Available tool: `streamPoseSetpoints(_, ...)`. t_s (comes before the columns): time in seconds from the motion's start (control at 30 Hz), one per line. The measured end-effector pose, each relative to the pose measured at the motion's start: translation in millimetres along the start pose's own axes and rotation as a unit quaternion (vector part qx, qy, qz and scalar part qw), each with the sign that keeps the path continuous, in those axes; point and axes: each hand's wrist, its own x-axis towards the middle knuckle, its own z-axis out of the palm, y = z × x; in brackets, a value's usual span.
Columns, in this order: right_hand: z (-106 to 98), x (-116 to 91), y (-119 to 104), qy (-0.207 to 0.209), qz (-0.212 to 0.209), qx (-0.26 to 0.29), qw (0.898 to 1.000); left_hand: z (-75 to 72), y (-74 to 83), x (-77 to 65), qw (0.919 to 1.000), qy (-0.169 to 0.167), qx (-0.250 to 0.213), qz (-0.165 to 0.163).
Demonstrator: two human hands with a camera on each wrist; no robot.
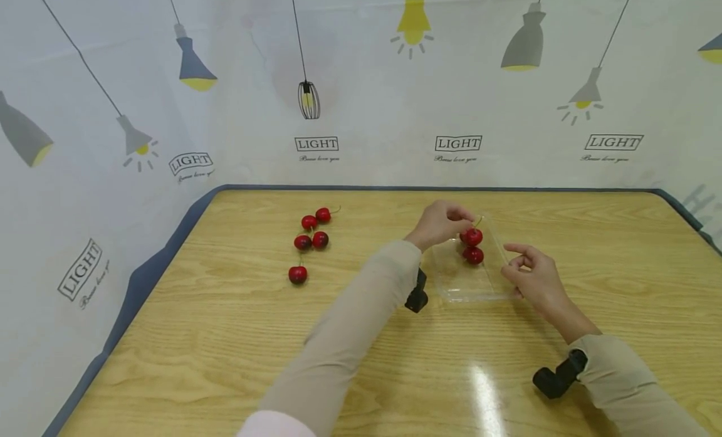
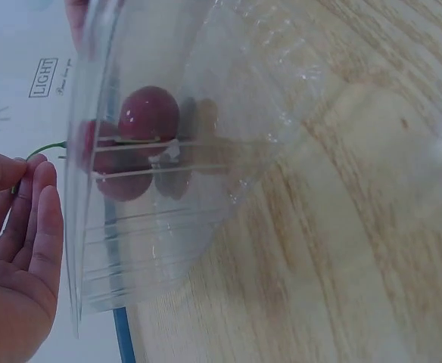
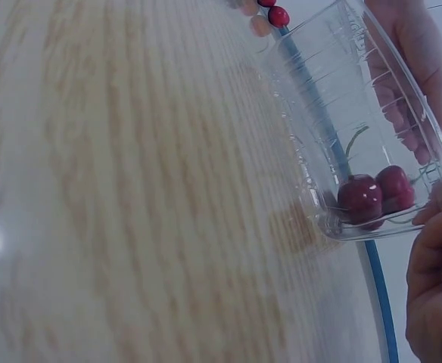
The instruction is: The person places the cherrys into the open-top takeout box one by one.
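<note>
One cherry stem (image 2: 47, 147) is pinched by left fingers (image 2: 48, 219), a tray (image 1: 459, 280) by right fingers (image 3: 434, 238)

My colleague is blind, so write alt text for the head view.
A person's left hand pinches a cherry by its stem at a clear plastic container with more cherries inside; the right hand holds its edge. Five cherries lie on the wood-grain table to the left, before a lamp-print backdrop.
</note>
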Motion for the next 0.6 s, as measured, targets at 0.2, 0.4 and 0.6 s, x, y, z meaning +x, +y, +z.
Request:
streamPoseSetpoints(0.2, -0.4, 0.2, -0.2, -0.002, 0.002, 0.001, 1.000, -0.6, -1.8, -0.7, 0.9998, 0.002, -0.016, -0.008)
streamPoseSetpoints(0.4, -0.3, 0.9, 0.5, -0.002, -0.002, 0.001, 1.000, -0.1, -1.8, -1.8, 0.9997, 0.000, -0.024, -0.007)
streamPoseSetpoints(0.6, -1.0, 0.3, 1.3, -0.005, 0.007, 0.012, 1.000, 3.1, -3.6, -1.1, 0.9997, 0.005, -0.021, -0.013)
